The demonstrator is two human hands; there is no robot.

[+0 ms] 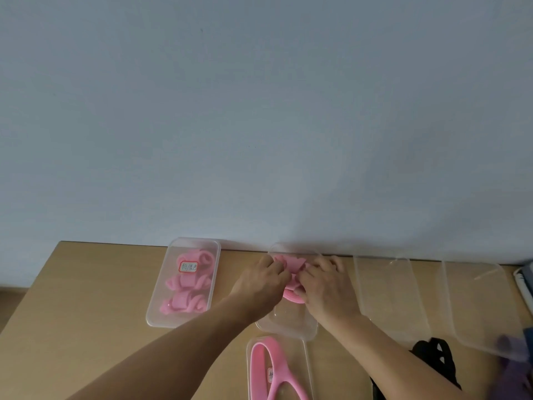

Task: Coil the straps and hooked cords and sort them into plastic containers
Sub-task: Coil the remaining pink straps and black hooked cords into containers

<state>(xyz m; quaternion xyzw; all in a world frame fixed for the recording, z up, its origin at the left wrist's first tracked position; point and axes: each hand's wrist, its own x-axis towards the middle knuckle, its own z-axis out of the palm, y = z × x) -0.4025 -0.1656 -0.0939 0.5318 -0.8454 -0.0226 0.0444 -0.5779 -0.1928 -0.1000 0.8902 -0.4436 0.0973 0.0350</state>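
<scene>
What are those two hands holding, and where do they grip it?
A pink strap, over a clear container. The left hand and right hand pinch its bunched middle from either side; a loop hangs below.

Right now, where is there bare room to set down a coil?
Free: bare tabletop left of the labelled container; the clear container right of the hands and the far-right container look empty. Crowded: the middle container, where left hand and right hand grip a pink strap; black straps near right.
</scene>
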